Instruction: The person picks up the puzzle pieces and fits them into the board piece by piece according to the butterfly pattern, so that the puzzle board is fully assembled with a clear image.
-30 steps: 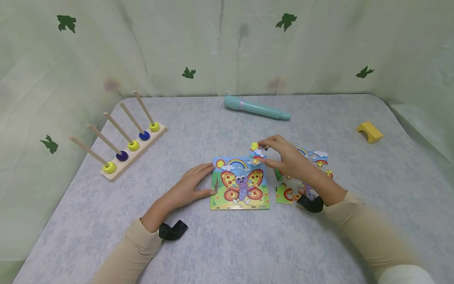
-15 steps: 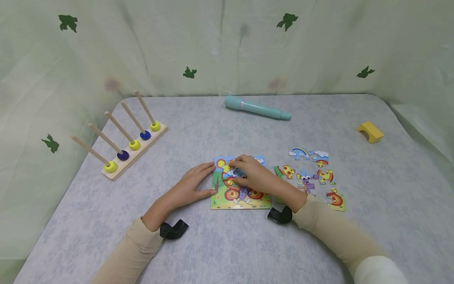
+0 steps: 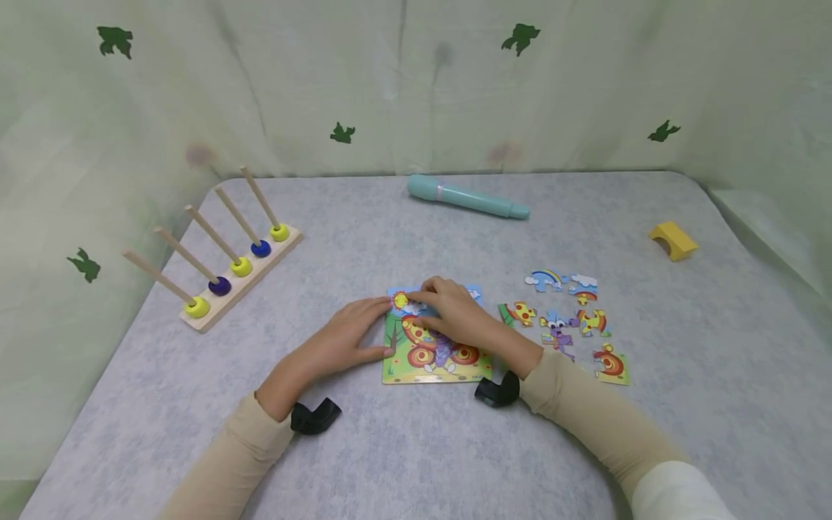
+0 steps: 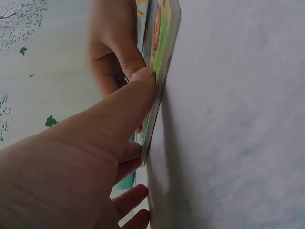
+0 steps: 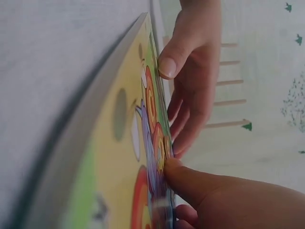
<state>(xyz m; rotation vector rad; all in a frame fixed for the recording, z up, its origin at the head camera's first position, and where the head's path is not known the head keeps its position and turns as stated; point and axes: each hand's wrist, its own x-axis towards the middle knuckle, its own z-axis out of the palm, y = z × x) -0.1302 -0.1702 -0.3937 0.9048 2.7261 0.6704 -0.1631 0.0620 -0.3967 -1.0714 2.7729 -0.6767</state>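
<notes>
A butterfly puzzle board point(image 3: 404, 372) lies flat on the table in front of the person. My left hand point(image 3: 341, 339) rests against its left edge, fingers near the upper corner and thumb lower down; the left wrist view shows the thumb point(image 4: 128, 102) touching the rim. Over the board, my right hand point(image 3: 460, 316) pinches a puzzle piece point(image 3: 400, 300) with a sun on it between thumb and fingers. That piece sits at the board's upper left, covering the printed sun. In the right wrist view the right thumb point(image 5: 190, 183) is low over the board; the piece is mostly hidden there.
Several loose puzzle pieces point(image 3: 557, 332) lie right of the board. A wooden peg stand point(image 3: 250, 283) with yellow and blue beads stands at the left. A teal marker-shaped object point(image 3: 468, 197) lies at the back, a yellow arch block point(image 3: 674, 241) at the far right.
My right hand has carried the sun piece from the board's upper right corner leftward, then slightly further into the upper left corner. The left hand stays at the left edge.
</notes>
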